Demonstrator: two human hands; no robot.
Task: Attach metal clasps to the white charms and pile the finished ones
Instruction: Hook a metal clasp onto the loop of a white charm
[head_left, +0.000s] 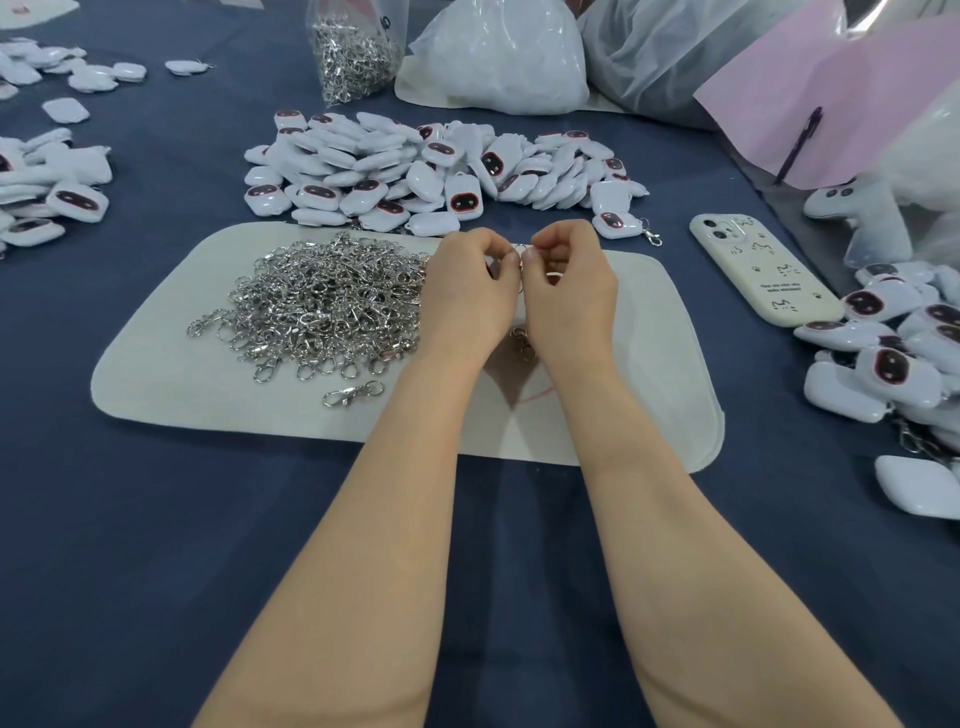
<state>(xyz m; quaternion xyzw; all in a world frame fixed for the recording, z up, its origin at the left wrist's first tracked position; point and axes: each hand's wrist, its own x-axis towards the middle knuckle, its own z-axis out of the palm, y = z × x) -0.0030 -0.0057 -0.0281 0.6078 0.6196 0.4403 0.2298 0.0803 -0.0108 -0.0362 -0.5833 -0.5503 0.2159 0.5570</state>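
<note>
My left hand (467, 291) and my right hand (569, 286) meet fingertip to fingertip over the white mat (623, 395), both curled and pinching a small metal clasp ring (519, 252) between them. Part of the clasp (522, 340) hangs down below my palms. Whether a charm is in my hands is hidden. A heap of loose metal clasps (322, 306) lies on the mat to the left. Behind the mat sits a pile of white charms (415, 171) with dark faces. A second pile of charms (898, 358), some with clasps on, lies at the right.
A cream phone (763, 270) lies right of the mat. A clear bag of clasps (353, 52) and white plastic bags (504, 57) stand at the back. More charms (47, 182) lie at the left. One charm with a clasp (618, 223) rests behind my right hand.
</note>
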